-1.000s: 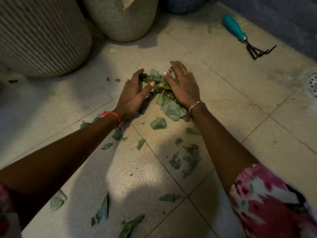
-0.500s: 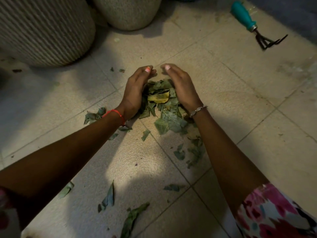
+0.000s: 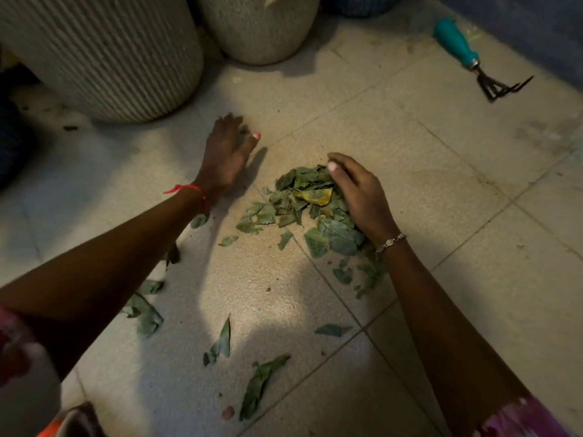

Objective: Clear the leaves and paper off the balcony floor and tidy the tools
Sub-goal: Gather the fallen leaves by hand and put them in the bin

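A heap of green leaf pieces (image 3: 303,203) with one yellow leaf lies on the tiled balcony floor (image 3: 441,279). My right hand (image 3: 356,190) is cupped against the heap's right side, fingers curved over the top. My left hand (image 3: 227,149) lies flat on the floor to the left of the heap, apart from it, fingers stretched toward a small scrap by the pots. Loose leaves lie scattered nearer me: one (image 3: 220,342) in the middle, a long one (image 3: 258,386) lower down, others (image 3: 145,313) under my left forearm.
A hand rake with a teal handle (image 3: 457,42) lies at the back right by the wall. A large ribbed pot (image 3: 104,55) and a speckled pot (image 3: 258,26) stand at the back left. Bare tiles stretch to the right.
My left hand has left the heap and reached out to the left and forward over the floor. My right hand stays against the gathered leaves.
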